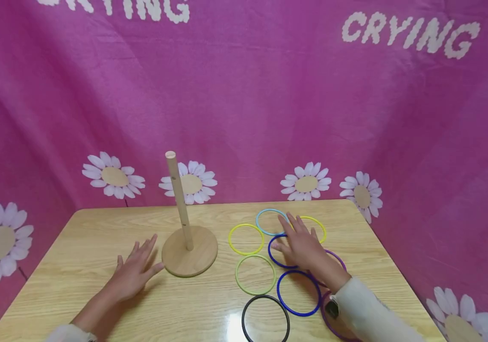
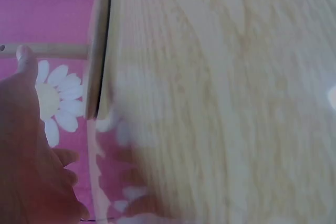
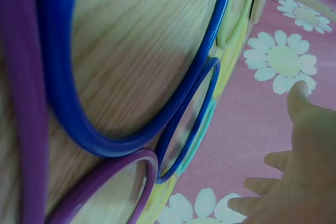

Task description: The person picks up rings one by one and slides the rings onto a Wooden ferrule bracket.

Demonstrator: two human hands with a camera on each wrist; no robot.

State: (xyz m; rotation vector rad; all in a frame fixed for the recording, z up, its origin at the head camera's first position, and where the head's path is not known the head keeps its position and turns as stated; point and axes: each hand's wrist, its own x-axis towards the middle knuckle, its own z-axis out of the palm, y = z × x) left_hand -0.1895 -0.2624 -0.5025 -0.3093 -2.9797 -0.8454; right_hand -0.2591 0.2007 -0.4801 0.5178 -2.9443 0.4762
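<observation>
A wooden stand, a round base (image 1: 201,259) with an upright post (image 1: 179,202), rises left of the table's middle. Just left of the base is my left hand (image 1: 135,273), fingers spread and holding nothing. In the left wrist view its thumb overlaps the post (image 2: 58,51). My right hand (image 1: 305,244) hovers over the back rings with its fingers stretched out and nothing gripped. Beneath or beside it lie a dark blue ring (image 1: 269,249), a light blue ring (image 1: 257,222), a yellow ring (image 1: 324,232) and a purple ring (image 1: 341,260), each partly hidden by the hand.
Nearer the front lie another blue ring (image 1: 278,290), a light green ring (image 1: 237,275), a black ring (image 1: 243,319) and a second purple ring (image 1: 323,313) under the right sleeve. Another yellow ring (image 1: 229,239) is beside the base. A pink flowered curtain (image 1: 244,118) surrounds the wooden table (image 1: 192,308).
</observation>
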